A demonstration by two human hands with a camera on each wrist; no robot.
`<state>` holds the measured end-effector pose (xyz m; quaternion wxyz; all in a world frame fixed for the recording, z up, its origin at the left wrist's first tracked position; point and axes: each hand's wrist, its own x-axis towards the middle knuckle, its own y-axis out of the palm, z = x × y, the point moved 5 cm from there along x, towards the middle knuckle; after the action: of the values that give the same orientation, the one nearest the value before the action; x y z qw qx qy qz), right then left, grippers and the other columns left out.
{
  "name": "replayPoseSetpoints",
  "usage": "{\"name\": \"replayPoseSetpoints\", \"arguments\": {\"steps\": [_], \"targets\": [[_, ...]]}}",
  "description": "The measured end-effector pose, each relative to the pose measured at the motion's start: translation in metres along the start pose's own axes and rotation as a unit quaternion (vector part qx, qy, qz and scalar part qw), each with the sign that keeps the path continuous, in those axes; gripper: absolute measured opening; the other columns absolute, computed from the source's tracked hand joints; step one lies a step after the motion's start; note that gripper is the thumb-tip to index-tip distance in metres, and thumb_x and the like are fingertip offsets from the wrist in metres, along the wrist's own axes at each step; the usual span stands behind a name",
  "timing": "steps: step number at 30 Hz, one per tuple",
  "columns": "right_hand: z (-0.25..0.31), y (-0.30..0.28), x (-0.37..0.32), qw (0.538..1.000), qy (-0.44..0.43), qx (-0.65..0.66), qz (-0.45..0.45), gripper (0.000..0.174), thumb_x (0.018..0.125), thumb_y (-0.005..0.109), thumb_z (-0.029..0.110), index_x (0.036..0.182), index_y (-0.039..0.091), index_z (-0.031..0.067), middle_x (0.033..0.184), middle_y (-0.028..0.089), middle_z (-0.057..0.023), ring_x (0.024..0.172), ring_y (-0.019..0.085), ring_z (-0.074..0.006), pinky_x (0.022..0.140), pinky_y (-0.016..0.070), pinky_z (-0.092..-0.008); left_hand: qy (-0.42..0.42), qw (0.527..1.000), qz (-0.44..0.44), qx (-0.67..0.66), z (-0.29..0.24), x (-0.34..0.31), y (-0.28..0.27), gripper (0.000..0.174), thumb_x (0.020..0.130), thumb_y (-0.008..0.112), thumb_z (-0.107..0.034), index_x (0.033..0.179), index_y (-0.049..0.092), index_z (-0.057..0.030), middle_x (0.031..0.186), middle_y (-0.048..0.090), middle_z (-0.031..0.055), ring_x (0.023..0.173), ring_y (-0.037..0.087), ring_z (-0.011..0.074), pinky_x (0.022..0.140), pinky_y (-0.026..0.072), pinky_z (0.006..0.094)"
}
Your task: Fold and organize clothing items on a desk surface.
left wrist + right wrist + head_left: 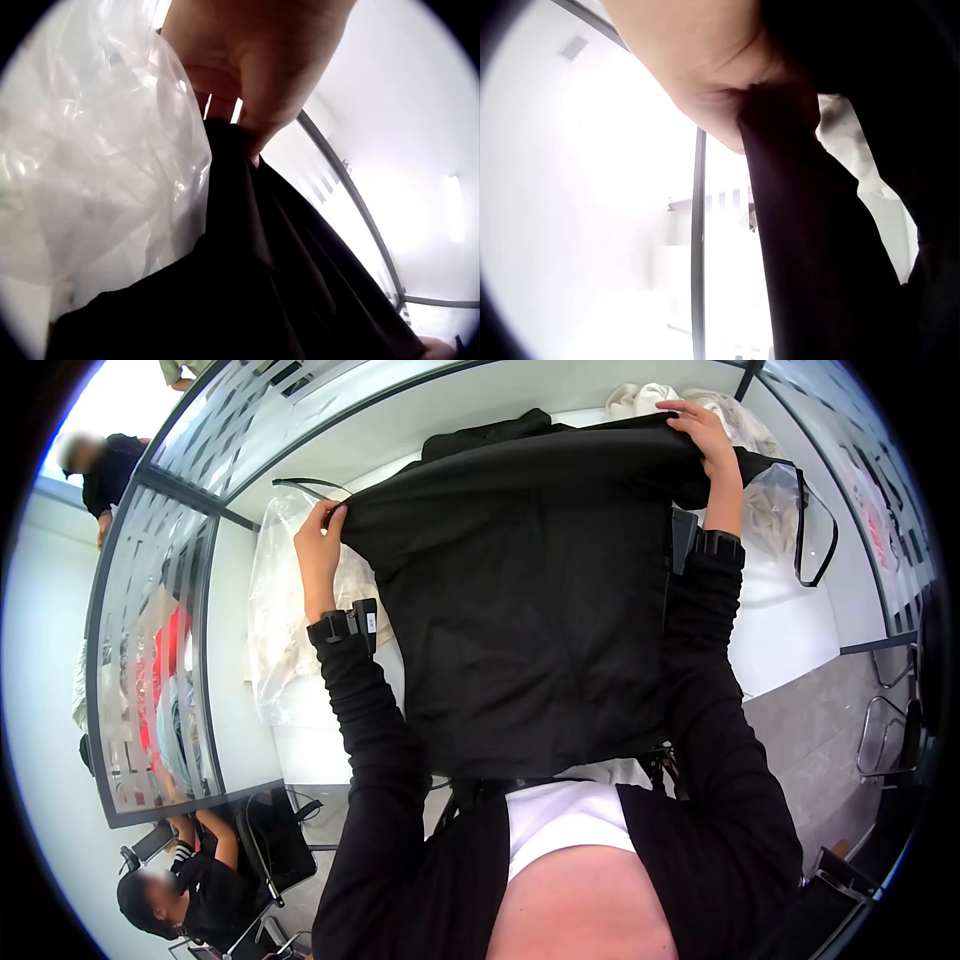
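Observation:
A wide black garment (530,600) is spread between my two hands, its lower edge hanging near my waist. At its upper left corner my left hand (318,550) pinches the cloth between thumb and fingers. My right hand (710,442) grips the upper right edge, with some fingers extended beyond it. In the left wrist view, the cloth (247,247) falls in folds from the left thumb and fingers. The right wrist view shows the fabric (802,217) bunched under the right hand, whose fingertips are hidden. More black cloth sticks out behind the top edge and beside the right wrist.
A clear plastic bag (275,610) with pale contents lies left on the white table (785,650). Another clear bag (775,510) and cream cloth (645,400) are at the right and back. Framed partitions border the table. A seated person (190,890) is at lower left.

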<state>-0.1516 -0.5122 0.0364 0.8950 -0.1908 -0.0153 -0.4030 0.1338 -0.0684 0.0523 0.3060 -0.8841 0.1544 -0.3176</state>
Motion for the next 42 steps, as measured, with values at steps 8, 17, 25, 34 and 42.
{"name": "replayPoseSetpoints", "arguments": {"steps": [8,17,25,34,42], "targets": [[-0.001,0.005,0.005,0.998,-0.051,-0.030,0.036,0.010,0.078,0.048,0.007,0.076,0.057,0.0070,0.077,0.054,0.0007,0.075,0.049,-0.0091,0.070,0.0374,-0.0207,0.020,0.999,0.008,0.025,0.003,0.001,0.004,0.015,0.081,0.057,-0.016,0.088,0.058,-0.0024,0.076,0.061,0.0115,0.070,0.058,0.0189,0.068,0.0432,0.0266],[0.031,0.012,-0.012,0.867,-0.248,0.362,0.238,0.014,0.089,0.038,0.010,0.089,0.051,0.0045,0.102,0.051,-0.0044,0.097,0.047,-0.0115,0.083,0.0365,-0.0224,0.032,0.999,0.007,0.021,0.004,0.000,0.002,0.016,0.081,0.057,-0.015,0.090,0.059,-0.0019,0.076,0.062,0.0121,0.070,0.058,0.0191,0.068,0.0437,0.0271],[0.057,0.061,-0.032,0.926,-0.212,0.064,0.305,0.041,0.079,0.060,0.016,0.117,0.050,0.0041,0.120,0.051,-0.0079,0.109,0.048,-0.0162,0.090,0.0364,-0.0251,0.007,0.999,0.036,0.032,0.008,0.000,0.003,0.018,0.082,0.057,-0.017,0.091,0.060,-0.0023,0.079,0.063,0.0088,0.074,0.058,0.0140,0.072,0.0435,0.0254],[0.005,0.056,-0.009,0.976,-0.069,-0.102,0.177,0.041,0.068,0.069,0.011,0.104,0.050,0.0055,0.093,0.056,-0.0083,0.083,0.059,-0.0155,0.077,0.0427,-0.0251,0.022,0.999,0.021,0.038,0.007,0.000,0.003,0.016,0.080,0.058,-0.014,0.090,0.061,-0.0016,0.077,0.063,0.0117,0.072,0.060,0.0182,0.069,0.0442,0.0272],[0.017,0.073,-0.009,0.935,-0.112,-0.273,0.196,0.021,0.073,0.066,0.021,0.077,0.059,0.0017,0.074,0.061,-0.0040,0.072,0.057,-0.0129,0.068,0.0425,-0.0221,0.010,0.998,0.036,0.053,0.010,0.002,0.004,0.018,0.081,0.059,-0.016,0.093,0.060,-0.0024,0.078,0.063,0.0089,0.073,0.058,0.0137,0.070,0.0439,0.0247]]}}
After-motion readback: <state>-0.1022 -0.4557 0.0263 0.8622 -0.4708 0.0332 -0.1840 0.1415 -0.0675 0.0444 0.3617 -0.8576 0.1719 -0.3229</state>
